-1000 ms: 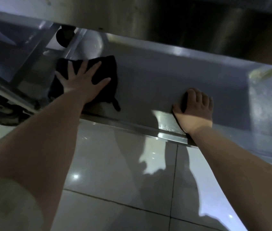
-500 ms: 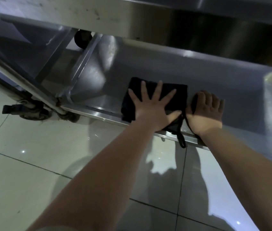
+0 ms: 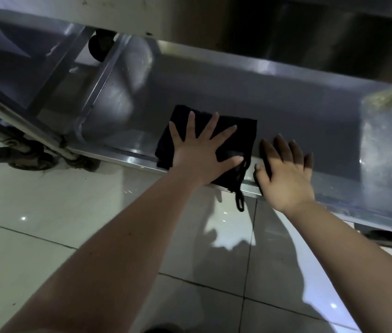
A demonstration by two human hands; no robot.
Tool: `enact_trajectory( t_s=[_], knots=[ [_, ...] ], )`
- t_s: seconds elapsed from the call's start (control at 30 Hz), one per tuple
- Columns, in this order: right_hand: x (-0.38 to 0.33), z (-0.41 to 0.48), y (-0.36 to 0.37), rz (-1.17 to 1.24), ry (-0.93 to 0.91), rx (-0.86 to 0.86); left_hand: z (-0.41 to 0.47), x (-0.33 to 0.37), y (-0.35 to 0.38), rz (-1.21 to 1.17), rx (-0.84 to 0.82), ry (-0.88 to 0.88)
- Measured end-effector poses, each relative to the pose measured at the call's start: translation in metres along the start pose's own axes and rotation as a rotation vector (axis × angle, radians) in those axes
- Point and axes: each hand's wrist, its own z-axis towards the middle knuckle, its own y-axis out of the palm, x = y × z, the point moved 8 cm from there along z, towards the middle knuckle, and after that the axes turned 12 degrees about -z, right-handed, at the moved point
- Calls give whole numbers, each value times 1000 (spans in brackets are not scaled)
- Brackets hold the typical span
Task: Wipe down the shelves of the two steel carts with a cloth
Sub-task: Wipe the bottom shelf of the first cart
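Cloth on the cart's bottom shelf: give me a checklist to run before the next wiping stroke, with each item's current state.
1. Left hand flat on the cloth, fingers spread: ok.
2. Cloth lying flat on the shelf: ok, though its near edge overlaps the lip.
3. Loop tucked in: not ok; it dangles past the lip over the floor.
4. Rightward path free: not ok; the right hand sits just right of the cloth.
5. Shelf further right already wiped: cannot tell; it shows a streaky sheen.
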Motion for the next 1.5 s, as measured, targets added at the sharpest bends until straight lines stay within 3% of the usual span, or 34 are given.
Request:
enact_trajectory(
  t_s=[0.1,0.23,0.33,0.43,0.53,0.6,0.7,0.83,0.9,0.97,1.03,1.17,1.3,1.5],
  knots=[
    [-1,0,0,12,3,-6,-10,-48,-13,15,-1,-46],
    [-4,-1,0,-11,0,5,-21,-125,-38,9,16,-303],
    [-5,0,2,6,0,-4,-23,-130,-38,-6,29,-469],
    [4,2,-6,222,61,83,-14,-73,-20,-2,22,-416],
    [24,-1,-17,810,173,187,-9,27,13,-5,-34,-186],
    [36,-3,-17,1068,244,192,-12,85,34,19,-92,-101],
    [49,-7,-13,1220,360,180,-14,117,44,1,-150,-83],
    [49,2,-23,732,276,188,-11,93,8,-240,-35,-60],
    [48,15,-23,474,282,65,-4,69,-15,-212,88,-74],
    [49,24,-20,334,301,-88,3,55,-18,-132,62,-54],
    [51,28,-22,306,280,-143,7,52,-13,-83,25,3],
    [50,23,-32,254,203,-137,-3,47,-18,-38,101,29],
    [43,13,-30,221,103,-97,-16,47,-6,126,42,54],
    [44,-1,-15,185,109,-10,-19,122,21,-29,-58,77]
  ],
)
